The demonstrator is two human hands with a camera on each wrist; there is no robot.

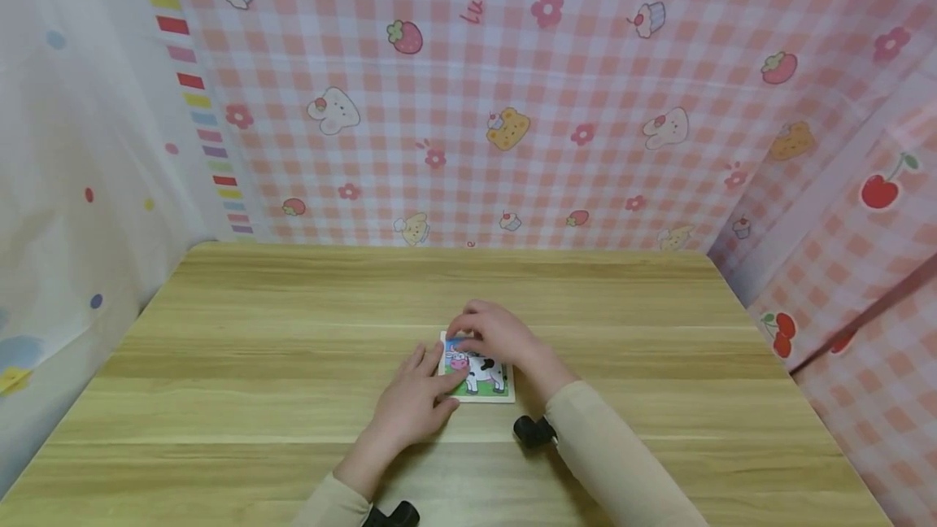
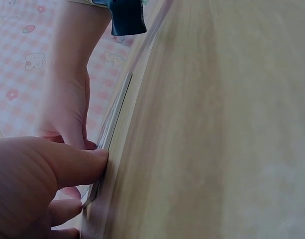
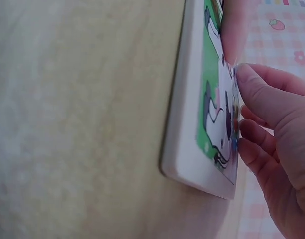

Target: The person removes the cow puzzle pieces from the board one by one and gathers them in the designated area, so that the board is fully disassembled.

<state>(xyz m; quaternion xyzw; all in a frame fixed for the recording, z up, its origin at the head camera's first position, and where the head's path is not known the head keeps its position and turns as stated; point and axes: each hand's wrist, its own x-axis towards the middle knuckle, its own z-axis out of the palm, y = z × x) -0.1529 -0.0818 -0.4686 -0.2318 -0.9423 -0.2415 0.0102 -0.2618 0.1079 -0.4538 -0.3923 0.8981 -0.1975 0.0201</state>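
Fingers extended, the left hand (image 1: 416, 398) rests its index finger on the cow-picture board (image 1: 486, 372), just to its right and beneath the right hand (image 1: 501, 334), whose grip cannot be told; uneven pressure could skid the board across the surface (image 1: 278, 381).

We note tabletop (image 1: 256, 397) smooth, wood-grained; cow-picture board (image 3: 187, 154) smooth-rimmed; wrist device (image 1: 531, 432) plastic-looking; sleeve (image 1: 615, 454) matt cloth.

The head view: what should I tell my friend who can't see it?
A person's left hand touches the left side of a small cow picture on a wooden table, while the right hand bends over its far side. Behind hangs a pink checked cloth printed with strawberries and flowers.
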